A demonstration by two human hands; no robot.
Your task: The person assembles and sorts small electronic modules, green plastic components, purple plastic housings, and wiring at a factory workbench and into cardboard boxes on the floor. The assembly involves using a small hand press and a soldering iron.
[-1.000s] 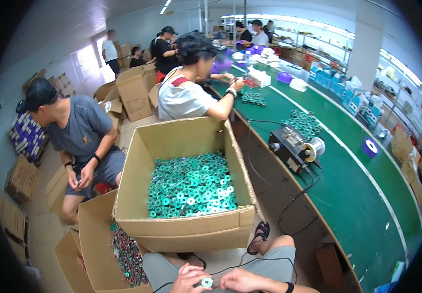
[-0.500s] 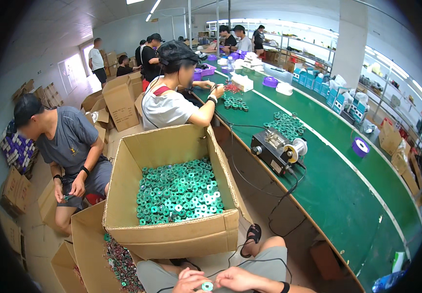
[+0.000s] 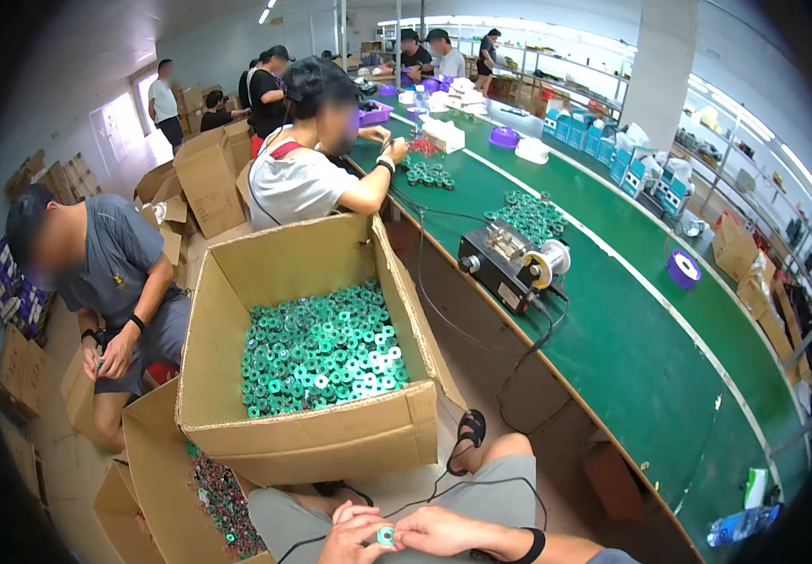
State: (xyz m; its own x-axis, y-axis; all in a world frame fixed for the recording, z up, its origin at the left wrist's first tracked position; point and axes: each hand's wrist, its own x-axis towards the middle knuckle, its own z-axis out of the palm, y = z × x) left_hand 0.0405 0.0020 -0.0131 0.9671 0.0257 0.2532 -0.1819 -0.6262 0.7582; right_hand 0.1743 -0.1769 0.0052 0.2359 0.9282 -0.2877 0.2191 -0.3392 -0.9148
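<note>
A small round green part with a pale ring and dark centre (image 3: pixel 386 536) sits in the fingertips of my left hand (image 3: pixel 353 532), low over my lap. My right hand (image 3: pixel 439 529) has its thumb and fingers pinched together at the part's right edge. Whatever those fingers pinch is too small to make out. In front of my knees stands an open cardboard box (image 3: pixel 307 451) holding a heap of similar green ring-shaped parts (image 3: pixel 321 352).
A green workbench (image 3: pixel 631 376) runs along my right, bearing a small black machine with a spool (image 3: pixel 509 268) and more green parts (image 3: pixel 526 218). Cables hang below its edge. A lower carton (image 3: pixel 157 461) stands left. A person in grey (image 3: pixel 119 254) and another in white (image 3: pixel 298 179) work nearby.
My right fingers have come in against the green part, which my left hand keeps holding. The view has shifted, so the box and bench appear farther left.
</note>
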